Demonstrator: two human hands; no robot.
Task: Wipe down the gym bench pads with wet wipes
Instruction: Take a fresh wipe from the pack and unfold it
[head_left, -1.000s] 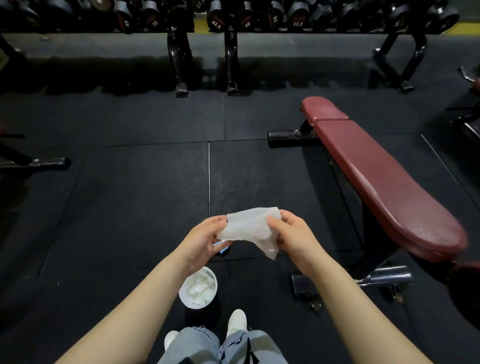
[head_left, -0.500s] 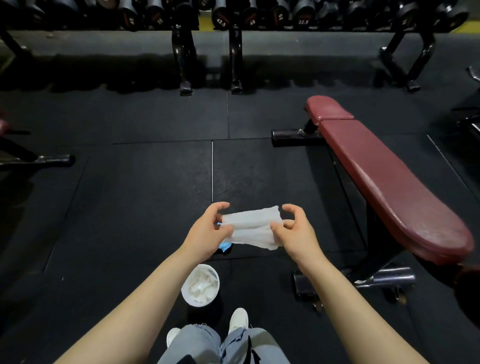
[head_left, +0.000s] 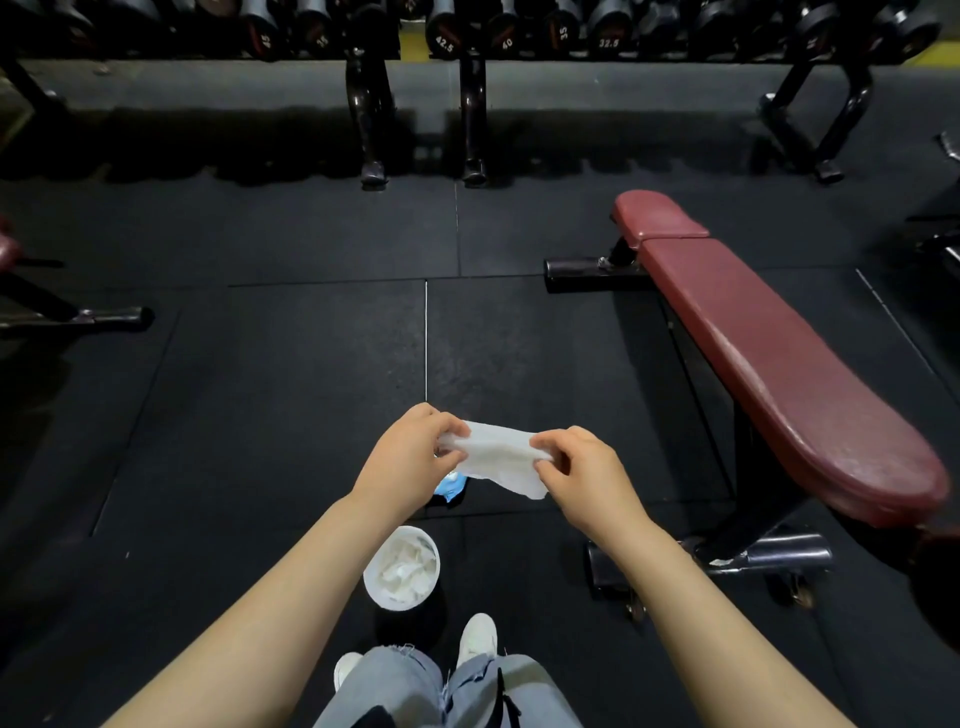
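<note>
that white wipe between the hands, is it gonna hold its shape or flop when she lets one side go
Probably flop: the wet wipe is bunched and creased between the left hand and right hand, and its free corner droops below the right fingers. It looks thin and light, since fingertip pinches alone carry it. It may cling to itself, being damp.

Both hands hold a white wipe (head_left: 498, 460) stretched between them above the black floor (head_left: 260, 389): the left hand (head_left: 410, 457) pinches its left end, the right hand (head_left: 582, 473) its right end. A white tub (head_left: 401, 567) of wipes stands near the feet. A red padded bench (head_left: 779, 358) stretches along the right. Dumbbells (head_left: 519, 31) line the far rack.
</note>
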